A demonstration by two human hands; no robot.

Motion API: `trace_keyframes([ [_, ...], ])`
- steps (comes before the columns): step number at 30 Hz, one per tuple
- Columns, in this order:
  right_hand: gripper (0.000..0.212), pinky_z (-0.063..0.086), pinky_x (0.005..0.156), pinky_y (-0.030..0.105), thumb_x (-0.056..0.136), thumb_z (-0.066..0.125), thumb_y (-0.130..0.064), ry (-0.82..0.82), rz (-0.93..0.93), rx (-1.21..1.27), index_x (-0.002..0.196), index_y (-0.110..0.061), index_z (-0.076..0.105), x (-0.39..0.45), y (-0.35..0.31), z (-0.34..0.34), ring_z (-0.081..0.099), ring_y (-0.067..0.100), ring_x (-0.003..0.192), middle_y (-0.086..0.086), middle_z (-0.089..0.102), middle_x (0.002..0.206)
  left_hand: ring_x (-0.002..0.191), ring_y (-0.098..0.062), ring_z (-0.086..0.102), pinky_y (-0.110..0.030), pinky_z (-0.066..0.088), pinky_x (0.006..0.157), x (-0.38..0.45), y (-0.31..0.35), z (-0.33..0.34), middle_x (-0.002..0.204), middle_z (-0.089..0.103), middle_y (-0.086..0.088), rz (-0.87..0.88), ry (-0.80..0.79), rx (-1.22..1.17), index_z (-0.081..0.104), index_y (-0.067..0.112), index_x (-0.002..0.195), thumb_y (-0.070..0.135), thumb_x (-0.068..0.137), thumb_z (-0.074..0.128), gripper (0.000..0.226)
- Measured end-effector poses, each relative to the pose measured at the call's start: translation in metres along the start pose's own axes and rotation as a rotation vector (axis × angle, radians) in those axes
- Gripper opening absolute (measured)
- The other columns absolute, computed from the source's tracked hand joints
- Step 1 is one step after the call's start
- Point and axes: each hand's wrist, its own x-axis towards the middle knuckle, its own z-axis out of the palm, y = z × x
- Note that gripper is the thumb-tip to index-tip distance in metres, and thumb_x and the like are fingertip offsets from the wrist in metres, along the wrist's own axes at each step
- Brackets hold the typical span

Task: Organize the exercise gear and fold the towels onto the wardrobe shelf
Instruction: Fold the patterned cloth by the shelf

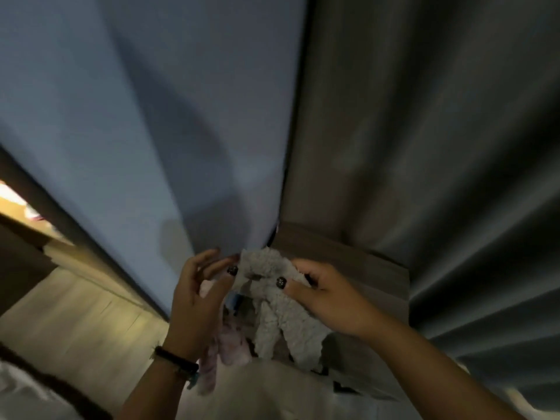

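A small grey fluffy towel (274, 307) hangs between both hands at the lower middle of the head view. My left hand (197, 295) pinches its upper left corner between thumb and a fingertip, the other fingers spread. My right hand (327, 298) grips the upper right edge with its thumb on top. A pale pink cloth (224, 350) hangs below my left wrist, partly hidden by the arm. The picture is blurred.
A blue-grey wardrobe panel (151, 116) fills the upper left. A darker grey panel (439, 131) fills the right. A wooden shelf edge (348, 256) shows behind the towel. Light wooden flooring (75, 313) lies at lower left.
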Motion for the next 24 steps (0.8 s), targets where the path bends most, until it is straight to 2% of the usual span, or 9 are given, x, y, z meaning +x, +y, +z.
trace_keyframes([
  [2, 0.016, 0.044, 0.068, 0.029, 0.096, 0.055, -0.013, -0.089, -0.002, -0.018, 0.098, 0.001, 0.063, 0.021, -0.009, 0.028, 0.055, 0.014, 0.076, 0.014, 0.06, 0.081, 0.103, -0.002, 0.064, -0.015, 0.053, 0.081, 0.002, 0.002, -0.032, 0.108, 0.07, 0.009, -0.065, 0.009, 0.024, 0.051, 0.017, 0.123, 0.03, 0.078, 0.068, 0.05],
  [5, 0.028, 0.042, 0.065, 0.031, 0.091, 0.055, -0.023, -0.191, -0.015, -0.051, 0.094, 0.005, 0.06, 0.05, -0.025, 0.075, 0.053, 0.014, 0.073, 0.015, 0.055, 0.077, 0.092, -0.002, 0.067, -0.017, 0.055, 0.065, 0.006, 0.0, -0.084, 0.107, 0.068, 0.009, -0.183, 0.019, 0.049, 0.051, 0.025, 0.125, 0.021, 0.085, 0.064, 0.043],
  [8, 0.038, 0.04, 0.063, 0.031, 0.087, 0.054, -0.032, -0.304, -0.04, -0.125, 0.09, 0.006, 0.057, 0.073, -0.039, 0.123, 0.05, 0.013, 0.071, 0.019, 0.053, 0.075, 0.076, -0.019, 0.068, -0.025, 0.057, 0.063, 0.005, -0.002, -0.136, 0.087, 0.07, -0.002, -0.231, -0.012, 0.115, 0.064, 0.026, 0.112, 0.007, 0.088, 0.064, 0.031],
  [11, 0.032, 0.045, 0.066, 0.029, 0.087, 0.054, -0.033, -0.367, -0.04, -0.18, 0.091, -0.002, 0.061, 0.091, -0.052, 0.167, 0.054, 0.009, 0.074, 0.007, 0.06, 0.08, 0.079, -0.02, 0.068, -0.024, 0.057, 0.065, 0.004, -0.001, -0.185, 0.089, 0.072, -0.003, -0.242, -0.02, 0.172, 0.074, 0.021, 0.096, 0.008, 0.09, 0.061, 0.019],
  [14, 0.013, 0.048, 0.068, 0.025, 0.093, 0.055, -0.024, -0.345, -0.069, -0.281, 0.089, -0.015, 0.063, 0.112, -0.065, 0.201, 0.058, 0.007, 0.076, -0.005, 0.062, 0.082, 0.076, -0.023, 0.066, -0.028, 0.056, 0.065, 0.007, 0.001, -0.226, 0.086, 0.07, -0.008, -0.246, -0.01, 0.178, 0.072, 0.019, 0.084, 0.026, 0.091, 0.06, 0.015],
  [16, 0.011, 0.047, 0.065, 0.023, 0.091, 0.058, -0.024, -0.283, -0.146, -0.358, 0.081, -0.024, 0.06, 0.129, -0.075, 0.218, 0.056, 0.006, 0.074, -0.009, 0.058, 0.079, 0.075, -0.019, 0.063, -0.029, 0.054, 0.066, 0.015, 0.0, -0.25, 0.085, 0.067, -0.007, -0.221, 0.05, 0.211, 0.068, 0.021, 0.084, 0.044, 0.085, 0.053, 0.027],
  [18, 0.022, 0.039, 0.061, 0.013, 0.088, 0.063, -0.025, -0.2, -0.226, -0.431, 0.072, -0.035, 0.052, 0.145, -0.086, 0.233, 0.053, 0.005, 0.073, -0.011, 0.054, 0.077, 0.076, -0.015, 0.061, -0.025, 0.05, 0.068, 0.025, 0.001, -0.268, 0.087, 0.064, -0.005, -0.207, 0.126, 0.248, 0.062, 0.017, 0.089, 0.036, 0.095, 0.045, 0.026],
  [21, 0.032, 0.036, 0.058, 0.009, 0.085, 0.067, -0.022, -0.123, -0.294, -0.482, 0.067, -0.036, 0.044, 0.169, -0.098, 0.252, 0.051, 0.004, 0.069, -0.012, 0.051, 0.072, 0.079, -0.017, 0.059, -0.023, 0.049, 0.066, 0.039, 0.008, -0.29, 0.089, 0.061, -0.004, -0.213, 0.215, 0.273, 0.058, 0.016, 0.091, 0.023, 0.1, 0.041, 0.02],
  [24, 0.029, 0.038, 0.054, 0.011, 0.086, 0.066, -0.024, -0.121, -0.309, -0.48, 0.069, -0.033, 0.044, 0.196, -0.107, 0.268, 0.051, 0.004, 0.063, -0.011, 0.051, 0.066, 0.081, -0.009, 0.06, -0.023, 0.052, 0.064, 0.051, 0.019, -0.318, 0.092, 0.06, 0.004, -0.164, 0.232, 0.266, 0.057, 0.022, 0.094, 0.036, 0.088, 0.058, 0.015],
])
